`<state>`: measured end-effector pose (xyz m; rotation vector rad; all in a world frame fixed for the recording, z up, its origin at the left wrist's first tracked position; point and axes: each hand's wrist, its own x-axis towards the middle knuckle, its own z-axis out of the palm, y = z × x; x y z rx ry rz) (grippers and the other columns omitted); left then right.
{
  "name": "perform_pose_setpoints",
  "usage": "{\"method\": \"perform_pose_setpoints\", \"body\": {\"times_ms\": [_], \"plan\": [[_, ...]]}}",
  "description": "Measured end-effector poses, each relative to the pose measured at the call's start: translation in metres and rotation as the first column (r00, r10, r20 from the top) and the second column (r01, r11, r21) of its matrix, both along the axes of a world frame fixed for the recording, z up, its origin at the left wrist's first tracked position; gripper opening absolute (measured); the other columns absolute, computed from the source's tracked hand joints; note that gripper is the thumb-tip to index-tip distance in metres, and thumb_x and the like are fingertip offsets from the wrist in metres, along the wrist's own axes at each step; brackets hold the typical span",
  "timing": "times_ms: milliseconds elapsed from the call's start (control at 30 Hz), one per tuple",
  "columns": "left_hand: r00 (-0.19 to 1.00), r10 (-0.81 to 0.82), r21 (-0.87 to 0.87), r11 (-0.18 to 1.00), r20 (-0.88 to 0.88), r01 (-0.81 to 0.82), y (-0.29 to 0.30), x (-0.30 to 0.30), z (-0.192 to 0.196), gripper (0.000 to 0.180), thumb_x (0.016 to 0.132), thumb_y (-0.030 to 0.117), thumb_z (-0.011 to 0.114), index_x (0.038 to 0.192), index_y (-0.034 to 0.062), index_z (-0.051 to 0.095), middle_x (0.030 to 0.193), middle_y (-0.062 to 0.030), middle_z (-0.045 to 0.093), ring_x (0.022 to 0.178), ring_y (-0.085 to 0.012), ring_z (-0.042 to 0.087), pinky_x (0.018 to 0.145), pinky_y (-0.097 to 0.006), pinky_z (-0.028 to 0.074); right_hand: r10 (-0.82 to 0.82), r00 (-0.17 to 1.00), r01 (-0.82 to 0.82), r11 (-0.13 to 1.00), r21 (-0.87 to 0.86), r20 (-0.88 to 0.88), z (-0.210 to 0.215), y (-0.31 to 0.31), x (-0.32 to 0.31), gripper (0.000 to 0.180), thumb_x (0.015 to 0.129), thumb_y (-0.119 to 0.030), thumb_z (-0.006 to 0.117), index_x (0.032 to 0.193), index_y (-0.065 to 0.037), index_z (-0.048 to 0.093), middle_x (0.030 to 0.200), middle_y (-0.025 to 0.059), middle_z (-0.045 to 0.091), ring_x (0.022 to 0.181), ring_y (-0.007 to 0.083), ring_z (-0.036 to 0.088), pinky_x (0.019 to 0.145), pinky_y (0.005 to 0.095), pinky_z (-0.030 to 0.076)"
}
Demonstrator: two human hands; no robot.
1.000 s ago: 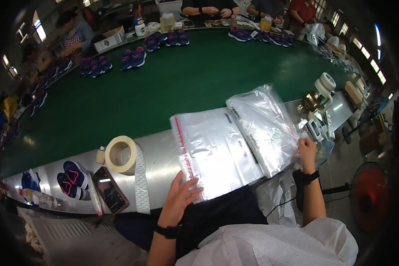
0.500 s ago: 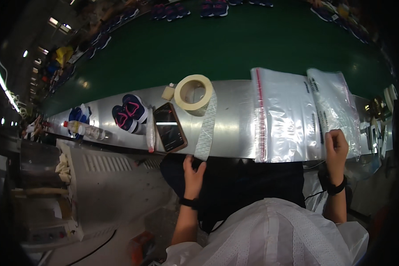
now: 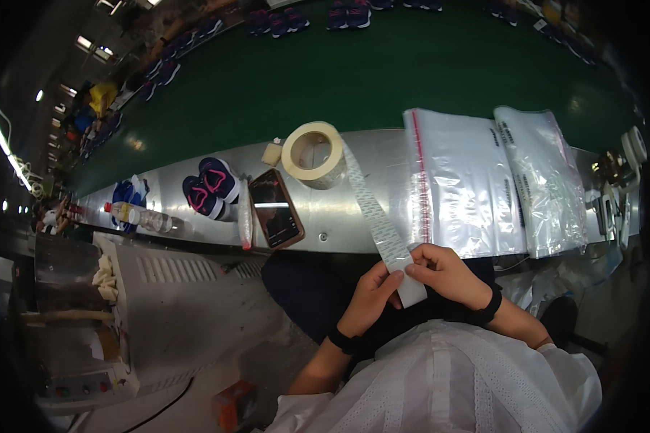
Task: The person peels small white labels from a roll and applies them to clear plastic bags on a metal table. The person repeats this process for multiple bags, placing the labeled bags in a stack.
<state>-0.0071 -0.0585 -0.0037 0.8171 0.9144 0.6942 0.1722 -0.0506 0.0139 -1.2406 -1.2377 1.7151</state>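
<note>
A cream roll of sticker strip lies on the metal bench, and its pale printed strip runs down over the near edge. Above my lap, my left hand pinches the strip's loose end from the left side. My right hand grips the same end from the right, thumb close to the other thumb. A blank whitish piece of the strip hangs just below the fingers. Right of the strip lie clear plastic bags with a red seal line, partly overlapped by a folded clear bag.
A phone and a pair of small navy-and-pink shoes lie left of the roll. Farther left is a clear bottle. Beyond the bench runs a green conveyor belt with more shoes along its far side.
My left hand has moved right, drawing the strip into a slant. My right hand has left the bags and come over to take hold of the strip's end.
</note>
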Motion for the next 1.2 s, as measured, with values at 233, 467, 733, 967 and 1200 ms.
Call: {"method": "perform_pose_setpoints", "body": {"times_ms": [233,467,733,967,1200], "plan": [[0.95,0.176,0.04,0.981,0.259,-0.192,0.072,-0.014,-0.003,0.033,0.096,0.023,0.045,0.117,-0.0021,0.046,0.109,-0.0123,0.057,0.091,-0.0212,0.06,0.077,-0.033,0.053,-0.016,1.0,0.015,0.998,-0.055,-0.01,0.007,-0.002,0.016,0.009,0.087,-0.008,0.058,0.082,-0.002,0.056,0.066,-0.0052,0.049,0.059,0.0026,0.041,0.053,0.0202,0.035],[0.789,0.614,0.295,0.757,-0.018,-0.583,0.1,-0.033,-0.016,0.039,0.094,0.016,0.047,0.126,-0.0036,0.034,0.122,-0.0142,0.043,0.109,-0.0204,0.051,0.082,-0.031,0.051,0.329,0.914,-0.34,0.94,0.006,0.239,0.031,-0.015,0.035,0.006,0.079,-0.005,0.066,0.076,-0.001,0.063,0.064,-0.0015,0.055,0.059,0.0036,0.046,0.054,0.0208,0.038],[0.816,0.265,0.668,0.721,-0.514,0.186,0.0,0.005,0.039,0.016,0.08,0.006,0.065,0.095,0.0018,0.061,0.087,-0.0072,0.058,0.068,-0.0131,0.057,0.057,-0.025,0.045,0.029,0.94,-0.166,0.91,0.38,0.341,0.02,-0.003,0.007,0.007,0.075,-0.004,0.069,0.076,-0.002,0.062,0.066,0.0059,0.056,0.056,0.0149,0.055,0.051,0.0263,0.041],[0.884,0.243,0.595,0.802,-0.399,0.048,0.01,-0.009,0.04,0.007,0.084,0.002,0.059,0.089,-0.0023,0.062,0.082,-0.0074,0.06,0.066,-0.0111,0.055,0.056,-0.024,0.043,-0.032,0.932,-0.153,0.869,0.471,0.361,0.026,0.0,-0.006,0.009,0.073,-0.003,0.071,0.073,-0.002,0.061,0.07,0.0068,0.057,0.058,0.0177,0.056,0.053,0.0274,0.043],[0.814,0.439,0.77,0.638,-0.381,0.016,0.044,-0.001,0.051,0.009,0.085,0.002,0.055,0.088,-0.0016,0.063,0.082,-0.0117,0.062,0.073,-0.0186,0.06,0.065,-0.026,0.046,0.141,0.922,-0.285,0.877,0.387,0.36,0.019,-0.008,0.026,0.009,0.076,-0.009,0.068,0.077,-0.002,0.061,0.074,0.0091,0.057,0.065,0.0218,0.058,0.058,0.0299,0.045]]}}
